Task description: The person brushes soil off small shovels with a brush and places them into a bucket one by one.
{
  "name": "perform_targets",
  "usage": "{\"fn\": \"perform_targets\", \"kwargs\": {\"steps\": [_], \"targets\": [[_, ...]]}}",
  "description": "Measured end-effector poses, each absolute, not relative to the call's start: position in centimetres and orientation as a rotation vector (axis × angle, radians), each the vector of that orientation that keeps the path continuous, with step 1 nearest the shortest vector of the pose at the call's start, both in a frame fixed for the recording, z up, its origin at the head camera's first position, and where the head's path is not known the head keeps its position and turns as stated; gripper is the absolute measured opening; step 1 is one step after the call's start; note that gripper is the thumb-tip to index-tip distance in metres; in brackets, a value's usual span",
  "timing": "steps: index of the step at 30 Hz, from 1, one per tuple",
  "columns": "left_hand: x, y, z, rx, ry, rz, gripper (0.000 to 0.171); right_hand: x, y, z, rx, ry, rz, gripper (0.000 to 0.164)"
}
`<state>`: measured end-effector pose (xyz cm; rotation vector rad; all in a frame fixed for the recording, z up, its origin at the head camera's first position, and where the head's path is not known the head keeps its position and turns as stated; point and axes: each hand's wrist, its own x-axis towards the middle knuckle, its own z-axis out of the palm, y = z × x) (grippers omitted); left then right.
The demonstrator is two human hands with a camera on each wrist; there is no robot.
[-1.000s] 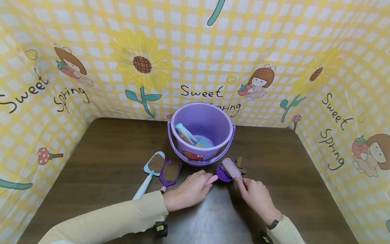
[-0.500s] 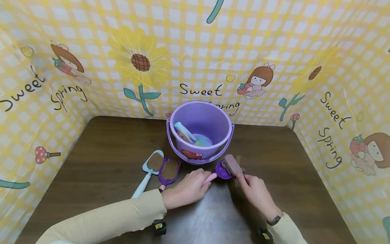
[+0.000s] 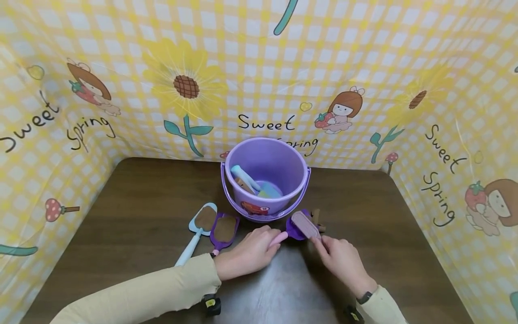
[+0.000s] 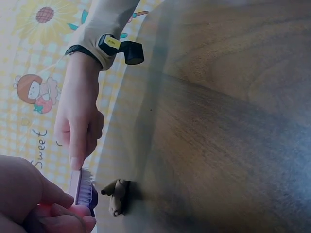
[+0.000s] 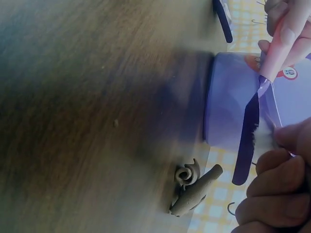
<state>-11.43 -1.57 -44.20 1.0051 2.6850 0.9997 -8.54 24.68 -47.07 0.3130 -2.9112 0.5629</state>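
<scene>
My left hand grips the pink handle of a small purple shovel, its flat head in front of the bucket. My right hand pinches a pink brush with the forefinger along its back. Seen from the right wrist, the brush's pale bristles meet the face of the purple shovel head. In the head view the brush covers most of that head. Curled brown pieces, clay-like in look, lie on the table just beyond; the left wrist view shows these brown pieces too.
Behind the hands stands a purple bucket holding a light blue handle, a brown piece and a blue-green item. Left of my left hand lie a light blue shovel and another purple shovel, both with brown faces. A patterned cloth surrounds the table.
The brush tilted up on its edge half a second ago, showing its bristles, and now lies flatter and slightly left over the shovel head. My left hand has hardly moved.
</scene>
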Motion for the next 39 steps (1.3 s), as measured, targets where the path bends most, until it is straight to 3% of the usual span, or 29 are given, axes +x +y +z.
{"fn": "perform_targets", "kwargs": {"steps": [12,23,39], "targets": [[-10.9,-1.9,-44.4,1.013,2.681,0.985,0.005,-8.6,25.2,-47.2,0.145,-2.951,0.640,0.047],[-10.9,-1.9,-44.7,0.973,2.684,1.019,0.004,-8.0,24.9,-47.0,0.442,-2.858,0.574,0.045],[-11.4,-1.9,-44.5,1.027,2.681,1.056,0.005,-8.8,26.0,-47.6,0.201,-2.869,0.581,0.047]]}}
